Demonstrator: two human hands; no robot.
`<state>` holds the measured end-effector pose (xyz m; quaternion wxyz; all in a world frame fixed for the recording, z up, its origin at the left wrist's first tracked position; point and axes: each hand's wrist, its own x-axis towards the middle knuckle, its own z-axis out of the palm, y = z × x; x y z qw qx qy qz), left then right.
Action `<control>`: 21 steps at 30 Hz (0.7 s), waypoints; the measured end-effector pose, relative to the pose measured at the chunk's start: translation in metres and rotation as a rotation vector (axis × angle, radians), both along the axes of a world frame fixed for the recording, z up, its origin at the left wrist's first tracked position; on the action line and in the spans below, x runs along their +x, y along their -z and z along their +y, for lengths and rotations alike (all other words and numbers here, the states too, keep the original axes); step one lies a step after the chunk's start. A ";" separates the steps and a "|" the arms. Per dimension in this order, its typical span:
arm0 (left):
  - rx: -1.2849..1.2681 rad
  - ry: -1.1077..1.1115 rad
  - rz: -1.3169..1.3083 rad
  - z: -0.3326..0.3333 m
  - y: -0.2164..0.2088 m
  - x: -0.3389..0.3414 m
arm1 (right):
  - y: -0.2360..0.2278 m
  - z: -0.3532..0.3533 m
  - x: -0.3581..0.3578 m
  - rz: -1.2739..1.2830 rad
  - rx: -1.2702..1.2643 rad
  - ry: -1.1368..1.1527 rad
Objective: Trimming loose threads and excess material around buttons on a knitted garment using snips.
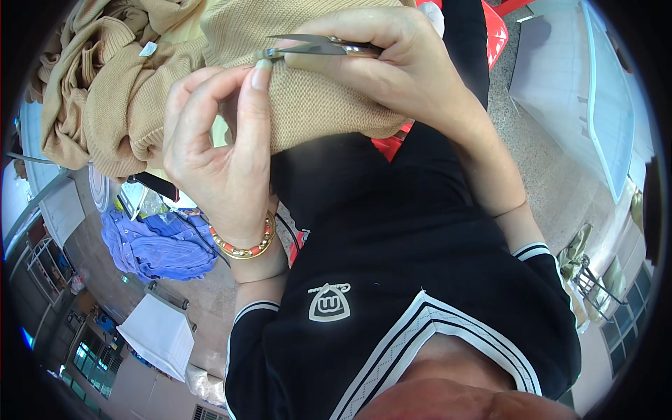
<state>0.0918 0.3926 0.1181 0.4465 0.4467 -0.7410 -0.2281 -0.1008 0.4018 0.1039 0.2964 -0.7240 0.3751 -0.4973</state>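
A pair of small scissors (pixel 318 47) sits in my right hand (pixel 395 52), its blades parted and pointing left. My left hand (pixel 224 133) is raised beside the blade tips, with thumb and forefinger pinched together. Whatever small bit they hold by the lower blade is too small to name. Beneath both hands lies a tan knitted garment (pixel 329 105), spread over my lap and partly covered by the right hand. More tan knitwear (pixel 115 98) is heaped to the left, with a small white tag (pixel 148 49) on it.
Blue-violet clothing (pixel 157 245) lies low on the left, near some plastic bags. Beyond it stands a white bin (pixel 157 336). A large translucent tub (pixel 560 84) is on the floor at the right, and red plastic (pixel 495 35) shows by my legs.
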 end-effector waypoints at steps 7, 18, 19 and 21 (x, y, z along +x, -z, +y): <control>0.085 0.008 0.135 -0.002 0.007 -0.002 | -0.001 0.005 0.004 -0.210 0.226 -0.012; 0.100 0.043 0.079 -0.002 0.001 0.009 | 0.015 -0.002 0.003 -0.049 -0.078 0.056; 0.156 0.021 0.064 0.002 -0.004 0.009 | 0.017 -0.004 0.003 0.234 -0.312 0.123; 0.141 0.043 0.028 0.004 -0.008 0.012 | 0.018 -0.002 0.005 0.067 -0.208 0.072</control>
